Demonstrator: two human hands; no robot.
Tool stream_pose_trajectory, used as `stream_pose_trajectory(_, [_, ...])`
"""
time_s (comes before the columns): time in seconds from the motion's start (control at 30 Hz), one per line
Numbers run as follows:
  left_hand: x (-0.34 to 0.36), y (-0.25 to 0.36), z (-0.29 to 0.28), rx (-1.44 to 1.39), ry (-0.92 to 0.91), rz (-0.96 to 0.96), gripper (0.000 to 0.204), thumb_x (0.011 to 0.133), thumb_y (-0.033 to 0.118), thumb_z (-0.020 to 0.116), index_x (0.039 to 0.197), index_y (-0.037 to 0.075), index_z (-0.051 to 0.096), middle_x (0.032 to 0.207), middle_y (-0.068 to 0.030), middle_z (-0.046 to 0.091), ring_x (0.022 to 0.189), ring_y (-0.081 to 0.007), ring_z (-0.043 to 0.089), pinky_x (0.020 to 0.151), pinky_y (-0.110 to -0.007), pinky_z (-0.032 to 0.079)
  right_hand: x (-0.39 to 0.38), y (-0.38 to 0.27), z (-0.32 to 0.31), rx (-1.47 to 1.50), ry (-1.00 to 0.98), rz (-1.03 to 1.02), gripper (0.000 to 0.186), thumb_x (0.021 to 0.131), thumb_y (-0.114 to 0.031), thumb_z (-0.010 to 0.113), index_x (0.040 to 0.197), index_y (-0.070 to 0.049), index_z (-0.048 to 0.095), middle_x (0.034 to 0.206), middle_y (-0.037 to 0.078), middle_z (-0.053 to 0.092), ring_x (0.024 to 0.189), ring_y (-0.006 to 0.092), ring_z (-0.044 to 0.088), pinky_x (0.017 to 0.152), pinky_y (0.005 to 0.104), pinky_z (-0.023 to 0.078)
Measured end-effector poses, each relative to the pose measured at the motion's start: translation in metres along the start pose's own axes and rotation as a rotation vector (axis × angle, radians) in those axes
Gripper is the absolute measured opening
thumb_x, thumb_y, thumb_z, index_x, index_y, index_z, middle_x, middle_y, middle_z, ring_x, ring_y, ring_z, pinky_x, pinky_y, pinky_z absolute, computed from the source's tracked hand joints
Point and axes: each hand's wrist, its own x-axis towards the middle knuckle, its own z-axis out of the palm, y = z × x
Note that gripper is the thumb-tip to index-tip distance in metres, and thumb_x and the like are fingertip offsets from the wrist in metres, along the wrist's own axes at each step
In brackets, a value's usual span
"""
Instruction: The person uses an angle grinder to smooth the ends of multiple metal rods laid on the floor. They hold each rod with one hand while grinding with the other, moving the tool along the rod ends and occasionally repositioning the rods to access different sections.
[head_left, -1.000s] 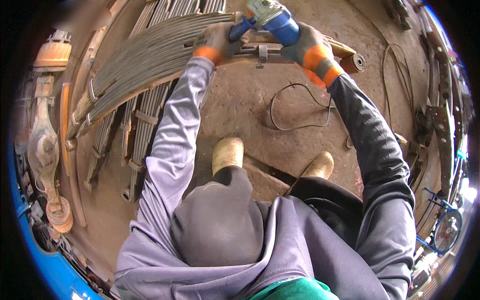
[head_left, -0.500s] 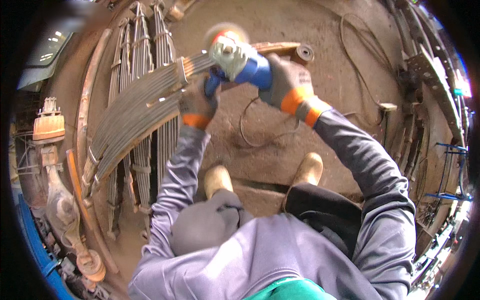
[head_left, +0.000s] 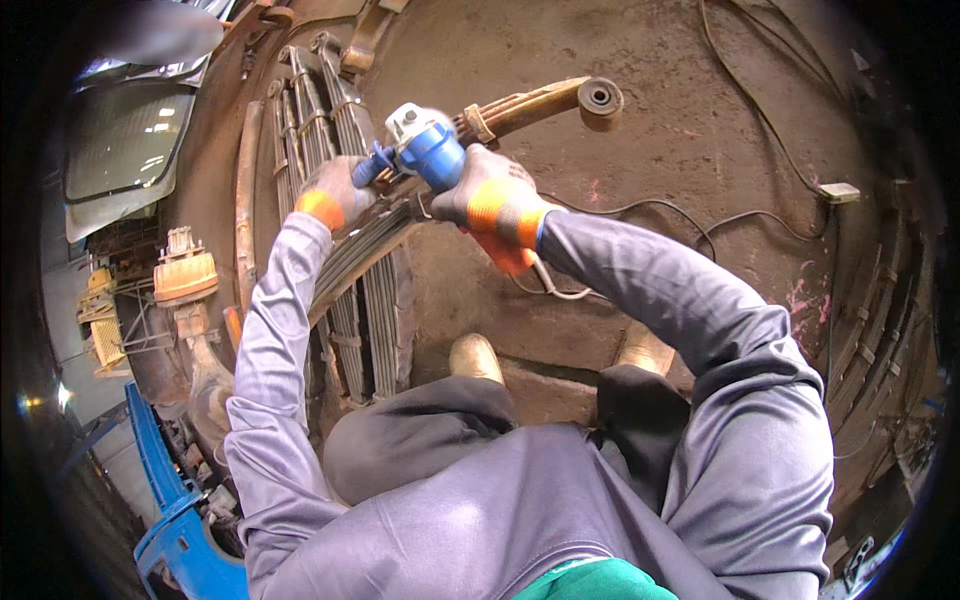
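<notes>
Both my hands, in grey gloves with orange cuffs, hold a blue angle grinder (head_left: 434, 152) with a silver head. My left hand (head_left: 338, 190) is closed round its blue side handle (head_left: 372, 165). The right hand (head_left: 492, 195) wraps the rear of its body, where a cord trails down. A pale blur of the disc shows beside the head. The grinder is over a curved leaf spring (head_left: 530, 108), whose rolled eye (head_left: 600, 97) sticks out at the far right end. My hands and the tool hide the spring's middle; whether the disc touches it I cannot tell.
More leaf spring packs (head_left: 380, 320) lie on the floor under and left of this one. A rusty axle with a hub (head_left: 186, 277) and a blue metal part (head_left: 190, 535) are at left. Cables cross the floor to a small pale box (head_left: 840, 192). My boots (head_left: 475, 358) stand close by.
The view has swung, and the scene sits differently in it. My hands have turned the grinder, its body now slanting down toward me. The spring's right end shows more fully. Both grips stay closed.
</notes>
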Motion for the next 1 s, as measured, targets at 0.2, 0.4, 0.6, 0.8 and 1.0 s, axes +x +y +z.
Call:
stream_pose_trajectory(0.2, [0.017,0.0,0.0,-0.045,-0.07,-0.02,0.031,0.077,0.021,0.076,0.105,0.009,0.076,0.097,-0.0189,0.077,0.094,-0.033,0.074,0.087,-0.041,0.054,-0.011,-0.001,-0.038,0.111,-0.146,0.018,0.045,0.065,-0.041,0.083,0.083,-0.001,0.074,0.074,0.013,0.074,0.073,0.0271,0.075,0.074,0.0397,0.058])
stream_pose_trajectory(0.4, [-0.012,0.031,-0.023,0.119,-0.122,-0.127,0.028,0.079,0.027,0.074,0.104,0.014,0.078,0.098,-0.0152,0.077,0.095,-0.0334,0.073,0.088,-0.041,0.054,-0.01,0.009,-0.008,0.09,-0.033,-0.022,0.061,0.066,-0.039,0.081,0.107,0.004,0.067,0.092,0.02,0.075,0.09,0.0333,0.075,0.085,0.0407,0.058])
stream_pose_trajectory(0.6, [0.018,0.027,-0.02,-0.058,-0.018,-0.008,0.021,0.078,0.021,0.079,0.093,0.007,0.077,0.084,-0.009,0.076,0.077,-0.0187,0.07,0.075,-0.038,0.053,0.006,0.009,-0.052,0.162,-0.174,-0.057,0.046,0.065,-0.04,0.086,0.091,-0.003,0.075,0.072,0.009,0.073,0.068,0.0221,0.073,0.07,0.036,0.057])
stream_pose_trajectory(0.8, [0.016,0.035,-0.045,0.12,-0.099,-0.026,0.031,0.081,0.032,0.081,0.097,0.005,0.077,0.082,-0.0102,0.074,0.077,-0.0189,0.068,0.076,-0.037,0.052,0.026,0.024,-0.033,0.478,-0.254,-0.074,0.039,0.063,-0.037,0.084,0.082,-0.003,0.076,0.079,0.011,0.075,0.071,0.0235,0.072,0.067,0.0342,0.057])
stream_pose_trajectory(1.0, [0.027,0.049,-0.055,0.181,-0.171,-0.089,0.04,0.077,0.038,0.082,0.105,0.009,0.078,0.095,-0.0148,0.077,0.089,-0.0277,0.072,0.088,-0.039,0.053,0.034,0.034,-0.026,0.477,-0.206,-0.086,0.038,0.063,-0.036,0.085,0.084,-0.006,0.076,0.076,0.009,0.075,0.07,0.0225,0.072,0.073,0.0364,0.057])
